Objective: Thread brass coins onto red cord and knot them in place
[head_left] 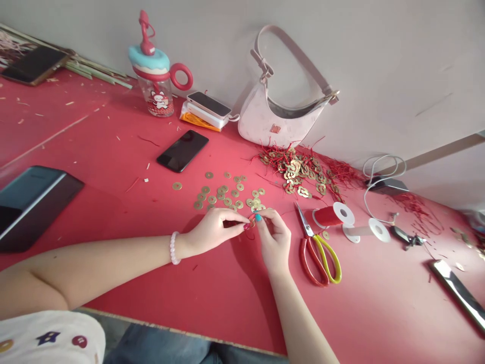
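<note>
Both hands meet over the red table (212,293) near its middle. My left hand (212,230), with a bead bracelet at the wrist, pinches a small brass coin (251,221) with red thread. My right hand (275,237) pinches the same piece from the other side, fingertips touching. Several loose brass coins (227,194) lie scattered just beyond the hands. A pile of coins tied with red thread (303,172) lies farther back to the right.
Scissors (316,247) with red and yellow handles lie right of my right hand, beside a red thread spool (333,215) and an empty spool (367,231). A black phone (182,150), a cup (155,76), a white handbag (280,116) and a dark tablet (30,202) stand around.
</note>
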The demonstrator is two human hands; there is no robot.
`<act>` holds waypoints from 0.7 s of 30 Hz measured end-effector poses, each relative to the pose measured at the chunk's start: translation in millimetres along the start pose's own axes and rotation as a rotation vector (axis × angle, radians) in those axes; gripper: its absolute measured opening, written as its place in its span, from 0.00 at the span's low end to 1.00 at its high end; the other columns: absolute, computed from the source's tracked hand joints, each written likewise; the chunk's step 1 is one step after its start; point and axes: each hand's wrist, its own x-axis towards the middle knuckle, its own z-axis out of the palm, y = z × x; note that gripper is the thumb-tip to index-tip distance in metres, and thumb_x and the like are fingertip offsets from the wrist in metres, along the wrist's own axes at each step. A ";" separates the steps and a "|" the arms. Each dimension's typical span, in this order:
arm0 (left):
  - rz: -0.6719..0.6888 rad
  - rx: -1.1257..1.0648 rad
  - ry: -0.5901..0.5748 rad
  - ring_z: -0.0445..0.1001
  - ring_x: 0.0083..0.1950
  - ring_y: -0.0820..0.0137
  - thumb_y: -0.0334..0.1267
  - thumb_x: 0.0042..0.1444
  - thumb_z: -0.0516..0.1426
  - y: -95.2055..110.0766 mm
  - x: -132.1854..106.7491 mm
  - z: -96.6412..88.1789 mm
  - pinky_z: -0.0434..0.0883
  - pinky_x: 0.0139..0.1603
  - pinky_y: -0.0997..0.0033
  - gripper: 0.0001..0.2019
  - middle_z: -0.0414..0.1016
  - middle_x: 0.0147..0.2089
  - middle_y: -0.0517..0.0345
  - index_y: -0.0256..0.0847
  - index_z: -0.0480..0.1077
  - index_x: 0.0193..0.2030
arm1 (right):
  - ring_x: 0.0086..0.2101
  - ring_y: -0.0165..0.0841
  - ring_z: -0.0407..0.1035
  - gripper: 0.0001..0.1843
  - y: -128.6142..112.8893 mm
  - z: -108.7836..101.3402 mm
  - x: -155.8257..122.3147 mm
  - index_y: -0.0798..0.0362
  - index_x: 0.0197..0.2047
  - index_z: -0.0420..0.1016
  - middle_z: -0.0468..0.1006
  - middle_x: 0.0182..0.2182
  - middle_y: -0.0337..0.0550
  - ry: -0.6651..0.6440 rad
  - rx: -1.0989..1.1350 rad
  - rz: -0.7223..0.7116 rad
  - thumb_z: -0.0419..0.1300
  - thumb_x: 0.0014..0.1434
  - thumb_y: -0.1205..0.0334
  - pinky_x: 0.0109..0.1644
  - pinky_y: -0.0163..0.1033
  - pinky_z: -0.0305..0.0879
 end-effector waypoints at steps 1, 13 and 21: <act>0.004 0.010 -0.001 0.75 0.40 0.70 0.34 0.54 0.56 0.2 -0.3 0.0 0.72 0.41 0.72 0.08 0.78 0.39 0.56 0.40 0.75 0.40 | 0.32 0.29 0.66 0.05 0.6 -0.1 0.1 0.52 0.33 0.71 0.71 0.29 0.39 0.003 -0.004 0.001 0.55 0.57 0.61 0.39 0.38 0.64; 0.173 0.165 -0.045 0.74 0.35 0.72 0.32 0.55 0.56 3.5 -3.3 -0.7 0.70 0.40 0.73 0.07 0.78 0.35 0.56 0.39 0.75 0.38 | 0.31 0.28 0.67 0.06 3.9 1.4 1.3 0.52 0.33 0.72 0.72 0.29 0.38 0.113 -0.005 0.088 0.58 0.55 0.60 0.39 0.36 0.64; 0.187 0.178 -0.040 0.72 0.33 0.73 0.33 0.55 0.55 6.0 -4.2 -0.8 0.70 0.39 0.72 0.07 0.76 0.34 0.57 0.39 0.74 0.37 | 0.31 0.29 0.67 0.07 5.2 1.2 1.8 0.53 0.33 0.71 0.72 0.29 0.39 0.110 0.011 0.140 0.58 0.54 0.58 0.39 0.36 0.65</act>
